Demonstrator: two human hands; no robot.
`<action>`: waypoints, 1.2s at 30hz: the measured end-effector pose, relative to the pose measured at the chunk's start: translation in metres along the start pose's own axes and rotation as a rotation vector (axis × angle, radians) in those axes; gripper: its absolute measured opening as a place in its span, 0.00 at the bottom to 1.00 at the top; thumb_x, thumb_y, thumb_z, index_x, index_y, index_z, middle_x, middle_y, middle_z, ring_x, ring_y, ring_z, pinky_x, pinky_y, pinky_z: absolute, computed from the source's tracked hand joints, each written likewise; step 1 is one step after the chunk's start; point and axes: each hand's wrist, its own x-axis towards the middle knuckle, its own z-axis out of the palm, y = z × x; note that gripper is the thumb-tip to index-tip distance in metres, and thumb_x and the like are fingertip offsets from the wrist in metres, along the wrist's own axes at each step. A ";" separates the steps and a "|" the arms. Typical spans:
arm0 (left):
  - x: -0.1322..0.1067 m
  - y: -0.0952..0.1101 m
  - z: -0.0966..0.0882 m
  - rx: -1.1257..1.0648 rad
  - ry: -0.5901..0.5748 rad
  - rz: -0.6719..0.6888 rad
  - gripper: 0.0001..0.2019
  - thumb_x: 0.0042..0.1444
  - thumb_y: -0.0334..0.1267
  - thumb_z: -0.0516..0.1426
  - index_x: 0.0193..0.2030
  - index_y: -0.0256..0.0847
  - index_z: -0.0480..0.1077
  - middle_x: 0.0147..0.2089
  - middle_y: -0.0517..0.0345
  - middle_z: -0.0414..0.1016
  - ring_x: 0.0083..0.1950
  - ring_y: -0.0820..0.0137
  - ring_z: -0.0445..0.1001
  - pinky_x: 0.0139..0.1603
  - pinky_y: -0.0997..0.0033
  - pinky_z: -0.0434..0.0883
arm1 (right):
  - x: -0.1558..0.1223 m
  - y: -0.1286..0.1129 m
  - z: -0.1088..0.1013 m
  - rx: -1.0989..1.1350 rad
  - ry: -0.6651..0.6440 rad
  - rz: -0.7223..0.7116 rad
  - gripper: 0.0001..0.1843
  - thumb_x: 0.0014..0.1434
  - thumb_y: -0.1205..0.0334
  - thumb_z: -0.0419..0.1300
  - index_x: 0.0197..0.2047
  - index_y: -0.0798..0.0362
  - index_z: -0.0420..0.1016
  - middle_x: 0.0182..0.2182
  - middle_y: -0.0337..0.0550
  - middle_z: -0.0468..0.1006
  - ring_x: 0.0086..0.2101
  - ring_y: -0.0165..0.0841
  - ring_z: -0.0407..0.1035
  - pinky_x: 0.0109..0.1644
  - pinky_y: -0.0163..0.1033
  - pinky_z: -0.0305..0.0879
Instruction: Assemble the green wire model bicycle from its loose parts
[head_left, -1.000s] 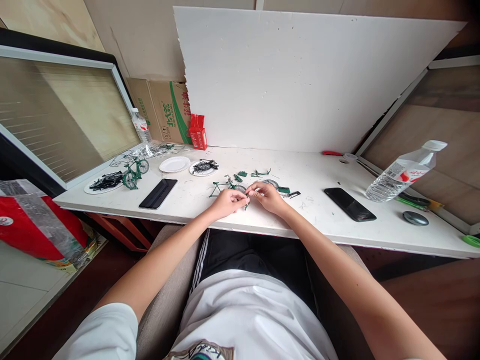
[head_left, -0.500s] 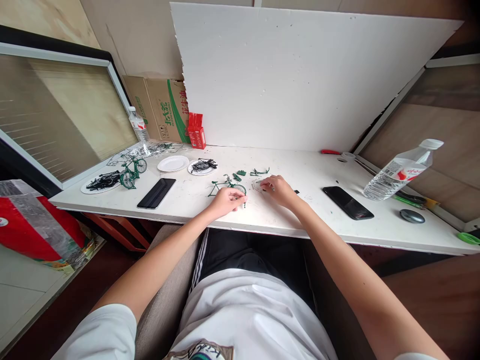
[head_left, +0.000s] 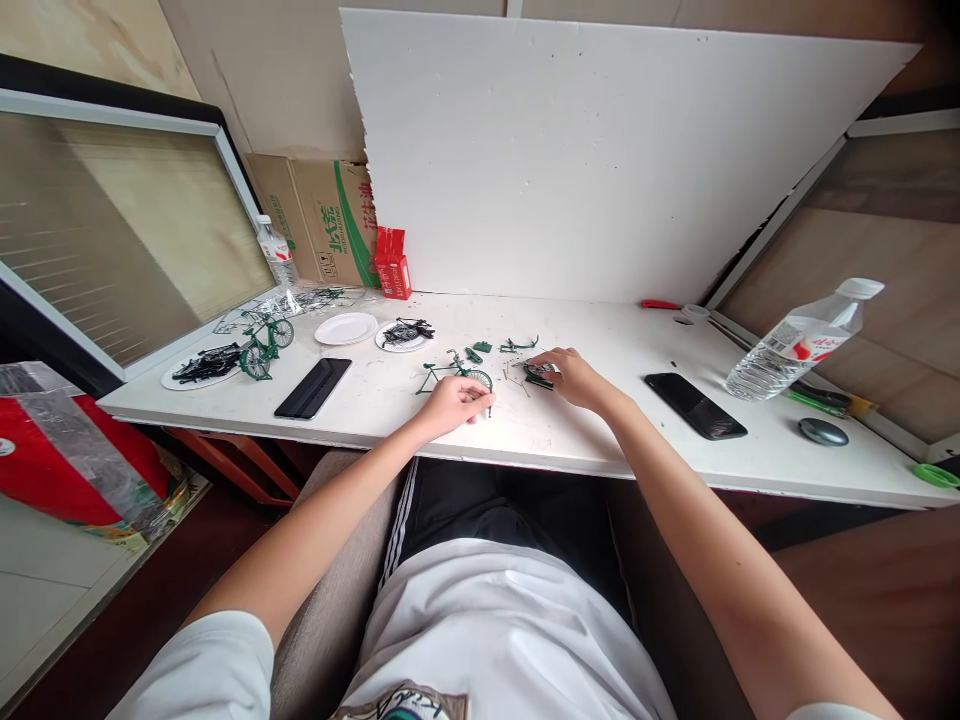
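Note:
My left hand [head_left: 451,402] is closed in a pinch at the wheel end of a green model bicycle [head_left: 430,375]. A thin dark piece [head_left: 490,409] sticks out below the fingertips; what it belongs to is hidden. To the right, my right hand [head_left: 574,378] has its fingers apart and bent, reaching over a loose spoked wheel and dark green parts [head_left: 537,376]. Its fingertips are at or just above these parts; contact is hard to make out. Thin sticks [head_left: 516,380] lie between both hands. Small green pieces [head_left: 480,348] and a longer green part [head_left: 519,345] lie behind them.
At left are a finished-looking green model bicycle [head_left: 262,345], plates of black parts [head_left: 405,333], a white plate [head_left: 346,328] and a phone [head_left: 313,387]. On the right lie another phone [head_left: 696,405], a water bottle [head_left: 806,340] and a mouse [head_left: 823,431]. A white board [head_left: 615,160] stands behind.
My right hand has shifted slightly right, uncovering the loose wheel and dark parts beneath it. My left hand has stayed in place at the model bicycle.

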 end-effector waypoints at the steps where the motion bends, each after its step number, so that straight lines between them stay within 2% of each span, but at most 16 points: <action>1: 0.000 0.000 0.000 -0.001 -0.001 -0.001 0.20 0.57 0.53 0.69 0.41 0.35 0.80 0.37 0.50 0.81 0.26 0.74 0.74 0.26 0.73 0.73 | 0.000 0.002 -0.003 -0.007 -0.007 0.014 0.15 0.65 0.62 0.61 0.51 0.46 0.85 0.49 0.50 0.83 0.52 0.50 0.71 0.54 0.52 0.70; 7: -0.001 0.003 0.000 -0.001 -0.005 -0.009 0.20 0.57 0.53 0.69 0.41 0.35 0.80 0.35 0.51 0.80 0.26 0.74 0.74 0.27 0.73 0.74 | -0.004 0.002 -0.024 0.015 -0.118 0.088 0.11 0.65 0.55 0.62 0.45 0.46 0.86 0.43 0.46 0.84 0.41 0.42 0.76 0.44 0.45 0.71; 11: -0.001 0.002 0.000 0.008 -0.006 -0.009 0.20 0.56 0.53 0.69 0.41 0.35 0.80 0.36 0.50 0.81 0.25 0.74 0.74 0.27 0.73 0.74 | -0.005 -0.004 -0.020 0.012 -0.160 0.066 0.09 0.63 0.57 0.63 0.41 0.44 0.87 0.40 0.43 0.84 0.37 0.39 0.75 0.40 0.43 0.70; 15: 0.000 0.002 -0.001 0.015 -0.012 -0.005 0.20 0.56 0.53 0.69 0.41 0.35 0.80 0.36 0.50 0.82 0.26 0.74 0.74 0.27 0.73 0.74 | -0.004 -0.001 -0.012 0.011 -0.134 -0.011 0.07 0.59 0.58 0.66 0.38 0.44 0.87 0.35 0.42 0.83 0.34 0.39 0.73 0.38 0.42 0.70; 20: 0.000 0.003 0.000 0.019 -0.011 -0.013 0.19 0.57 0.52 0.69 0.41 0.34 0.80 0.35 0.51 0.81 0.25 0.74 0.74 0.26 0.73 0.74 | -0.003 0.001 -0.009 0.009 -0.128 -0.004 0.06 0.59 0.60 0.66 0.37 0.44 0.86 0.35 0.43 0.82 0.36 0.40 0.72 0.42 0.45 0.70; 28: -0.001 0.005 0.000 0.040 -0.016 -0.016 0.19 0.57 0.52 0.69 0.40 0.35 0.80 0.33 0.51 0.81 0.25 0.73 0.74 0.27 0.72 0.74 | -0.004 -0.008 0.003 0.027 -0.021 -0.043 0.08 0.62 0.60 0.63 0.42 0.46 0.85 0.42 0.48 0.82 0.49 0.49 0.71 0.50 0.51 0.70; 32: -0.001 0.004 -0.001 0.048 -0.014 -0.006 0.20 0.57 0.53 0.69 0.41 0.35 0.81 0.34 0.50 0.82 0.25 0.73 0.74 0.27 0.72 0.74 | -0.002 -0.006 -0.009 0.045 0.037 -0.064 0.11 0.65 0.61 0.60 0.43 0.49 0.85 0.45 0.51 0.82 0.47 0.48 0.73 0.52 0.54 0.72; 36: -0.001 0.003 -0.001 0.060 -0.028 0.016 0.19 0.58 0.53 0.68 0.40 0.35 0.81 0.34 0.50 0.82 0.25 0.72 0.75 0.27 0.72 0.74 | -0.004 0.003 -0.035 0.042 0.137 0.030 0.16 0.69 0.64 0.53 0.45 0.51 0.84 0.47 0.53 0.82 0.47 0.45 0.76 0.56 0.52 0.73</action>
